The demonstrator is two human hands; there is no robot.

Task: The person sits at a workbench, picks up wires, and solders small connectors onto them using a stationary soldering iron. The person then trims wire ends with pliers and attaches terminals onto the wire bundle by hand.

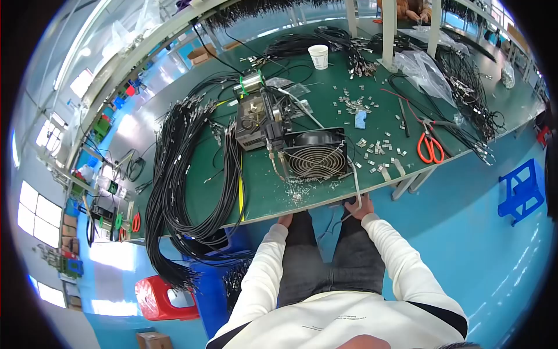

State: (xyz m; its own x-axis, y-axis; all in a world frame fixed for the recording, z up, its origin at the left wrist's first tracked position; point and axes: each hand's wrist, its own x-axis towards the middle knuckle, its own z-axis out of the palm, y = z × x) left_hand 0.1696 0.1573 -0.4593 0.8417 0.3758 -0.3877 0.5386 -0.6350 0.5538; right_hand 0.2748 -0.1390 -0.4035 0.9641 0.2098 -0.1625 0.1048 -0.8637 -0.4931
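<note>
My left hand [285,220] is mostly hidden at the front edge of the green table [273,210], above my left thigh; its fingers do not show. Just under the same edge, my right hand [360,207] is closed beside a grey cable [356,185] that hangs over the edge; something dark shows at its fingers, too small to name. On the table between and beyond my hands stands a fan with a round wire guard [317,161]. Left of it is a soldering fixture [273,134] with a metal box and a solder spool [251,82]. Small silvery scraps [297,195] lie in front.
A thick bundle of black cables [168,174] hangs over the left edge. Small metal connectors [386,145], a blue block [360,120], red-handled scissors [430,146] and a paper cup [318,57] are on the table. A red jug [165,299] and blue stool [522,189] stand below.
</note>
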